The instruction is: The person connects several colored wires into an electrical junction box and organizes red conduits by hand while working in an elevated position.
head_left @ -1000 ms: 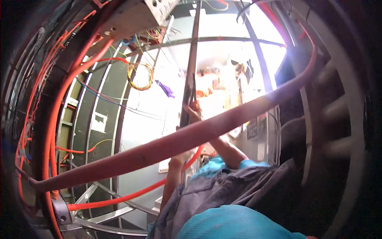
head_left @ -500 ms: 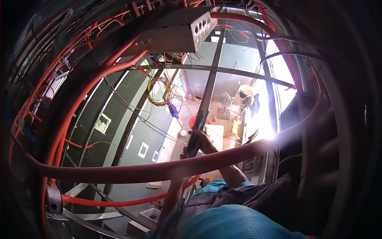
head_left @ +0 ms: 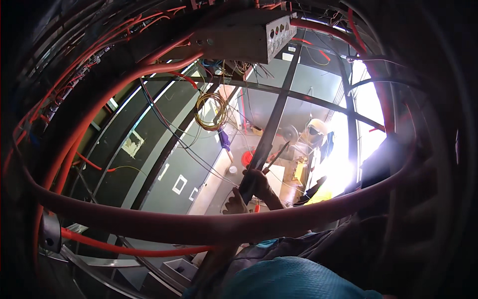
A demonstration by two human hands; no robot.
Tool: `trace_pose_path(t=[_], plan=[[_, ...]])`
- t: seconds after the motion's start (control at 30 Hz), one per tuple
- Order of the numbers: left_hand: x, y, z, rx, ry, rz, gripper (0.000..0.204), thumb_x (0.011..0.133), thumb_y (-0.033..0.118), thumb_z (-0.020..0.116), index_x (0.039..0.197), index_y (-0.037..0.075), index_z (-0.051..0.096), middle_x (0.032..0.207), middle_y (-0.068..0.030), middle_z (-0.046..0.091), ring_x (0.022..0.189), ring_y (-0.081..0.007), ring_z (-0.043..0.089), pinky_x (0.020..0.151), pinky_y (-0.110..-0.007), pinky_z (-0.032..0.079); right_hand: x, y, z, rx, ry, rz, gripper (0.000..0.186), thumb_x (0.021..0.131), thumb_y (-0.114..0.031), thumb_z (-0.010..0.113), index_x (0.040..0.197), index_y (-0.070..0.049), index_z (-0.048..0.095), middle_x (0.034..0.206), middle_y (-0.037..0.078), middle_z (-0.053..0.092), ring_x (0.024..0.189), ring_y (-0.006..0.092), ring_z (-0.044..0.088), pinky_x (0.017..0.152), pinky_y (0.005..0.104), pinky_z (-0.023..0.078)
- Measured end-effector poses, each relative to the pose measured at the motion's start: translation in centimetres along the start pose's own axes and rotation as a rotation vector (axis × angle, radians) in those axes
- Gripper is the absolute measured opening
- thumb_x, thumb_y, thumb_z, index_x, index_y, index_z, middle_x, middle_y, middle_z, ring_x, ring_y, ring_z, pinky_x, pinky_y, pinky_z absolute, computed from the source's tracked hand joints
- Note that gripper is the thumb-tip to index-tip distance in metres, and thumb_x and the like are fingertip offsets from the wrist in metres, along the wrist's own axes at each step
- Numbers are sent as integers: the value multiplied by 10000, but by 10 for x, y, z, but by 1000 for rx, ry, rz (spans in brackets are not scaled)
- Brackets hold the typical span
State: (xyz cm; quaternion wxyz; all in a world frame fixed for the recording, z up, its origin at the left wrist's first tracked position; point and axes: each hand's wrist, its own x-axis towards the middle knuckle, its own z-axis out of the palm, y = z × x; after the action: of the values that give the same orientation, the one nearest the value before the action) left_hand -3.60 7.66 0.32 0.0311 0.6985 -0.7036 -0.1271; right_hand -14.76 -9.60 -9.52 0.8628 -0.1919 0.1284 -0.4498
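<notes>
A dark metal bar (head_left: 279,112) runs from the ceiling frame down toward me, and both my hands are at its near end. My left hand (head_left: 235,203) has its fingers curled against the bar's left side. Just beyond it, my right hand (head_left: 258,182) is closed beside the bar. From that fist a slim, dark, pointed tool (head_left: 280,153) with a brownish handle sticks out, angled away to the right. What kind of tool it is does not show clearly. A thick red conduit (head_left: 199,222) crosses in front of my forearms and partly hides them.
A grey metal junction box (head_left: 234,42) with round holes hangs above, loose wires below it. A coil of yellow wire (head_left: 210,110) dangles left of the bar. Red conduits (head_left: 94,109) line the left side. Far below are a person in a pale hard hat (head_left: 316,126) and a red bucket (head_left: 247,158).
My view has shifted, so the scene sits farther right. The pointed tool now stands out from the bar, where a dark shape lay along it before. A yellow patch appears at lower right.
</notes>
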Motion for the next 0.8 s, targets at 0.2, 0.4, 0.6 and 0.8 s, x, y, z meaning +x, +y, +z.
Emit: trace_pose_path(t=[0.2,0.4,0.6,0.8], plan=[[-1,5,5,32,35,-51,752,813,160,689,1452,-27,339,1204,-264,535,1112,-387,552,945,-439,459,2,7,1,6,63,18,289,925,-281,623,1132,-78,614,976,92,691,830,214,678,759,374,585],[-2,10,11,75,73,-78,753,811,154,686,1454,-25,338,1184,-254,541,1086,-376,562,924,-434,469,-7,7,1,-7,75,7,302,931,-294,613,1138,-73,609,973,88,685,828,210,678,753,374,584],[-5,16,15,122,128,-108,754,810,148,684,1457,-23,337,1164,-243,547,1060,-366,572,903,-429,479,-14,8,-1,-11,73,-16,315,936,-306,602,1144,-68,603,970,84,678,826,207,677,747,374,584],[5,21,18,199,205,-151,754,809,142,682,1459,-21,336,1144,-233,552,1034,-356,582,882,-424,489,-6,12,-8,1,59,-49,329,942,-319,592,1150,-63,597,968,80,671,824,204,676,740,374,584]])
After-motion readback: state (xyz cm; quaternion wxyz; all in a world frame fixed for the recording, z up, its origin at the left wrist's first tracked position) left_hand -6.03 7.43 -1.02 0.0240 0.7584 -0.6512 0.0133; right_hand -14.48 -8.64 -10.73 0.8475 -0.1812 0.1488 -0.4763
